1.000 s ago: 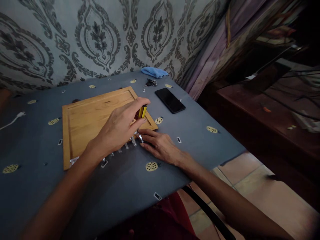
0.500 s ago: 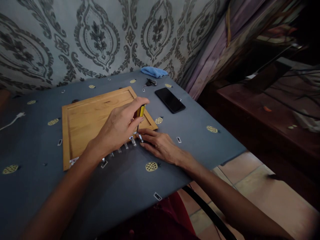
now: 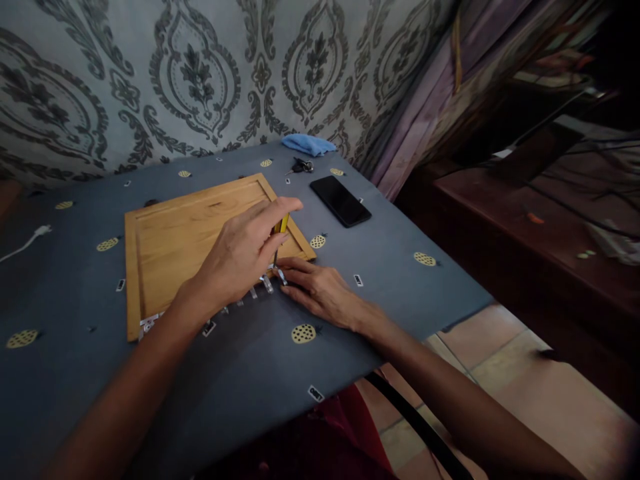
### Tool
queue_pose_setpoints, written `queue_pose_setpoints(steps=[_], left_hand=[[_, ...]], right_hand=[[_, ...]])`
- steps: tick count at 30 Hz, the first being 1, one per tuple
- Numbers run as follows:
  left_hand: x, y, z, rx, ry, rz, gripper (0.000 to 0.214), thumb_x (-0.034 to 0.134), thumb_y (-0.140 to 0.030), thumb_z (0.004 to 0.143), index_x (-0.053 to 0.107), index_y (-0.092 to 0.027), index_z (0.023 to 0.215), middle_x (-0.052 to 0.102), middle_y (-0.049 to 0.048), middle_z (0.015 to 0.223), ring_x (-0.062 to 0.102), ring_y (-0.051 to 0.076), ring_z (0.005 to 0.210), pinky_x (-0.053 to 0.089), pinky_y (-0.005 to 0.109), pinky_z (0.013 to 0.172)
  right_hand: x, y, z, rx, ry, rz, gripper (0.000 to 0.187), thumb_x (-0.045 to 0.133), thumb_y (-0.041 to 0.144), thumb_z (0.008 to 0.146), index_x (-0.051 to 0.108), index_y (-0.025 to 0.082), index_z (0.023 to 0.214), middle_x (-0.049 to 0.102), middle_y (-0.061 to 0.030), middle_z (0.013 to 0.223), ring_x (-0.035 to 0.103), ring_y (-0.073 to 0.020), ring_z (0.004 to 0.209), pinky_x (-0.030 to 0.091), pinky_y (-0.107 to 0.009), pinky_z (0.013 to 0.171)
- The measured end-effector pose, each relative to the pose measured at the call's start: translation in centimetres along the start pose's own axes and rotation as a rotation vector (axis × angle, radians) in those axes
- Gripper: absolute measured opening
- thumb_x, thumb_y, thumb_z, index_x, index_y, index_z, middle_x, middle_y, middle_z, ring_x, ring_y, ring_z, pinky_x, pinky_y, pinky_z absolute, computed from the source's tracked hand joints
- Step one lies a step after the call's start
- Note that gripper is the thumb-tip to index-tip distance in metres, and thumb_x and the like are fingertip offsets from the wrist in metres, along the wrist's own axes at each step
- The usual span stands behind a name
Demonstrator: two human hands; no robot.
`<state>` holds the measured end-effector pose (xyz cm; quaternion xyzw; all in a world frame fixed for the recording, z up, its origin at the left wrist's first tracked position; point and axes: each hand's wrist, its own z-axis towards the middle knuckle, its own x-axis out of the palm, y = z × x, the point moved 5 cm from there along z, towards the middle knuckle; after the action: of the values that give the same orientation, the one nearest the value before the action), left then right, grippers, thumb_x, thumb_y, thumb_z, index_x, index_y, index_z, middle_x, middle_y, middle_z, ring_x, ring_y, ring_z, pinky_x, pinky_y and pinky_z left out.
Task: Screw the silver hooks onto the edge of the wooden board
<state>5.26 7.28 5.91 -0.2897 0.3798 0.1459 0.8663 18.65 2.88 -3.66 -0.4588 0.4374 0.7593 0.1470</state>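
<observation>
My left hand (image 3: 240,250) is closed on a screwdriver (image 3: 283,225) with a yellow and black handle, held upright. Its shaft points down at the near right corner of a framed wooden panel (image 3: 185,230). Along the panel's near edge runs a metal hook rack (image 3: 268,284), its hooks hanging over the edge; my left wrist and forearm cover part of it. My right hand (image 3: 327,293) rests at that corner, fingers and thumb on either side of the rack's end hook. The screwdriver tip meets the rack close to my right fingertips; the screw itself is too small to make out.
The panel lies on a blue tablecloth (image 3: 395,287) with pineapple prints. Right of it lies a black phone (image 3: 341,201); keys (image 3: 301,166) and a blue cloth (image 3: 309,144) sit farther back. A white cable (image 3: 30,240) lies at far left. A dark red table (image 3: 540,220) stands at right.
My left hand has turned slightly on the screwdriver, its index finger extending a little farther right over the handle. My right hand and the panel have stayed in place.
</observation>
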Motion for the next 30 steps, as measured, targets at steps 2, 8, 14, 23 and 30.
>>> queue_pose_setpoints(steps=[2,8,14,23,30], left_hand=[[-0.24,-0.05,0.01,0.006,0.024,-0.009,0.044,0.058,0.000,0.091,0.059,-0.022,0.129,0.072,0.0044,0.126,0.070,0.020,0.113,0.059,0.034,0.095],[0.09,0.20,-0.05,-0.044,0.068,-0.021,0.039,0.061,-0.010,0.095,0.057,-0.021,0.132,0.070,0.0073,0.128,0.070,0.021,0.110,0.060,0.038,0.094],[-0.03,0.26,0.02,-0.035,0.041,0.022,0.042,0.056,-0.002,0.092,0.059,-0.022,0.128,0.071,0.0064,0.123,0.068,0.021,0.109,0.058,0.037,0.093],[0.35,0.27,-0.17,-0.054,0.142,-0.004,0.046,0.057,-0.009,0.096,0.047,-0.020,0.139,0.065,0.0091,0.138,0.066,0.024,0.124,0.057,0.037,0.098],[0.13,0.28,-0.10,-0.043,0.103,0.004,0.048,0.055,0.000,0.091,0.051,-0.023,0.133,0.067,0.0061,0.134,0.068,0.022,0.118,0.056,0.037,0.099]], right_hand=[[-0.01,0.01,0.02,0.003,0.002,0.000,0.037,0.047,0.026,0.106,0.064,0.014,0.137,0.060,-0.0164,0.147,0.069,-0.0292,0.120,0.060,-0.049,0.099],[-0.13,0.12,0.09,0.009,0.008,0.012,0.037,0.047,0.026,0.107,0.064,0.016,0.138,0.060,-0.0153,0.147,0.068,-0.0278,0.123,0.060,-0.047,0.101],[-0.18,0.08,0.00,-0.001,0.006,0.020,0.038,0.047,0.026,0.107,0.062,0.018,0.140,0.060,-0.0153,0.147,0.068,-0.0269,0.122,0.059,-0.047,0.102],[0.00,-0.07,-0.03,0.001,-0.011,0.016,0.036,0.046,0.027,0.106,0.066,0.016,0.134,0.060,-0.0148,0.147,0.069,-0.0289,0.121,0.060,-0.048,0.099],[0.05,-0.24,-0.11,-0.002,-0.014,0.012,0.037,0.046,0.029,0.107,0.064,0.017,0.138,0.061,-0.0146,0.146,0.069,-0.0269,0.120,0.060,-0.046,0.099]])
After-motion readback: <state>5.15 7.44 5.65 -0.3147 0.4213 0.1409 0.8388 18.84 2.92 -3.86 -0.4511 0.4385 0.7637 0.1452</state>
